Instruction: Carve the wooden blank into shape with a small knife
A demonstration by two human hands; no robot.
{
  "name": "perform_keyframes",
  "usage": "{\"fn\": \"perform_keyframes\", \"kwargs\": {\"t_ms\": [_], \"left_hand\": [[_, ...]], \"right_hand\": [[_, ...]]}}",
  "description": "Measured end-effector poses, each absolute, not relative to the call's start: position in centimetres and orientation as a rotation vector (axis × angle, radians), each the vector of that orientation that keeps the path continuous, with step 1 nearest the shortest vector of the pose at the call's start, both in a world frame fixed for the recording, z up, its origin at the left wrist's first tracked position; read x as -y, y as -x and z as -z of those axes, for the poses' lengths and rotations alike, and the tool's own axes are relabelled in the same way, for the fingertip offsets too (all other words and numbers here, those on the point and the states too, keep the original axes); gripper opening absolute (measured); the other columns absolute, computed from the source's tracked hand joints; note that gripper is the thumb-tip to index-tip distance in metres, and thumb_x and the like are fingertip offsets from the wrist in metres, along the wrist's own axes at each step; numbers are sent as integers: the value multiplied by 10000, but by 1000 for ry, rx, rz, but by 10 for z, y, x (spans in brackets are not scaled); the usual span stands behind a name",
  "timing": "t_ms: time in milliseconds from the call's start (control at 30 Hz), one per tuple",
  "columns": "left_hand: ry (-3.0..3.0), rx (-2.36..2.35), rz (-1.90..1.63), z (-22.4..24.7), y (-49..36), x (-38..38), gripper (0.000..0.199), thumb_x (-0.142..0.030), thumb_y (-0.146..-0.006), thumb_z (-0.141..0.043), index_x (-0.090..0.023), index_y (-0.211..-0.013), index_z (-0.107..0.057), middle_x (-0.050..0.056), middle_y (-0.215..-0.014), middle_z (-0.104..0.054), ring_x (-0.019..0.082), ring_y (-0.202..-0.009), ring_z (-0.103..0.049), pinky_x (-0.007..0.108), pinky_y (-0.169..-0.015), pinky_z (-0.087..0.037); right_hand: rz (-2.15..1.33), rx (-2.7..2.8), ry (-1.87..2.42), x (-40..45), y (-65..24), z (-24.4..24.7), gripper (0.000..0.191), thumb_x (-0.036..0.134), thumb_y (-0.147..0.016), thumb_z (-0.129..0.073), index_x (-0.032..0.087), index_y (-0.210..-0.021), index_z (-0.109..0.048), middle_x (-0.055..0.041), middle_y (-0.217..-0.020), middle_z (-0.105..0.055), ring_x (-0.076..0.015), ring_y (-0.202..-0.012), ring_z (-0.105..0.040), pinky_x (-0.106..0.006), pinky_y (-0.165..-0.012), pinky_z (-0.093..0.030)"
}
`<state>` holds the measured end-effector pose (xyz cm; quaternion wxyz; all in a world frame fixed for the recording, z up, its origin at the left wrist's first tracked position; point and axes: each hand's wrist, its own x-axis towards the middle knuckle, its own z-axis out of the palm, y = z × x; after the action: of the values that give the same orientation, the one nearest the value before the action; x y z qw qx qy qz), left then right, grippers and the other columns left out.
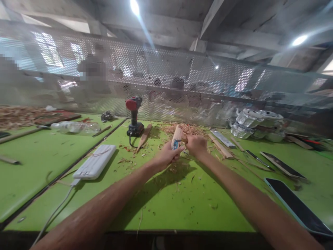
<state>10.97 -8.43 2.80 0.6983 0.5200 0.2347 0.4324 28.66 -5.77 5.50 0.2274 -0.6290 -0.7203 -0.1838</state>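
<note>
Over the middle of the green table, my left hand (166, 155) is closed around the lower end of a pale piece of wood (178, 133) with a blue mark on it. The wood stands tilted, its wider end pointing up and away. From the right, my right hand (197, 145) is wrapped round a small carving tool (183, 140) with a short brownish handle. Its thin tip meets the wood near the blue mark; the exact blade shape is too small to tell. Behind both hands lies a heap of wood shavings (187, 129).
A cordless drill (134, 116) stands at back left beside a flat wooden piece (144, 138). A cabled white power bank (95, 161) lies left, a phone (296, 205) right. Wood strips (221, 146) and foil-like silver bundles (257, 123) sit right, before a perforated screen (161, 83).
</note>
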Motion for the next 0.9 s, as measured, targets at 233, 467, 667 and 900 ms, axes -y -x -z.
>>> {"fn": "perform_keyframes", "kwargs": {"t_ms": [233, 467, 667, 900], "left_hand": [[-969, -654, -1007, -28, -108, 75, 430, -277, -828, -845, -205, -871, -423, -128, -564, -391, 18, -425, -326, 146, -427, -182], [-852, -715, -1077, -48, -97, 67, 340, -118, -968, -667, -200, -793, -388, -127, -516, -350, 2, -381, -275, 135, -418, -185], [-813, -677, -1072, -57, -101, 70, 287, -65, -1001, -574, -188, -801, -408, -121, -511, -349, 6, -383, -283, 127, -414, -170], [-808, -692, -1073, -56, -106, 70, 343, -58, -933, -668, -196, -776, -395, -123, -500, -360, 1, -376, -283, 122, -414, -163]], "right_hand": [[468, 1959, 1681, 11, -262, -56, 242, 123, -916, -612, 106, -713, -742, -131, -689, -741, -191, -689, -660, -295, -731, -440], [516, 2269, 1778, -17, -240, -80, 271, 122, -939, -533, 58, -966, -795, -249, -968, -783, -272, -972, -754, -330, -839, -516], [605, 2405, 1855, -13, -241, -91, 403, 164, -1033, -393, 58, -1172, -756, -265, -1063, -768, -280, -1092, -738, -333, -871, -522], [658, 2477, 1904, -10, -246, -97, 432, 142, -1032, -351, 61, -1225, -729, -266, -1096, -761, -274, -1087, -737, -333, -858, -522]]}}
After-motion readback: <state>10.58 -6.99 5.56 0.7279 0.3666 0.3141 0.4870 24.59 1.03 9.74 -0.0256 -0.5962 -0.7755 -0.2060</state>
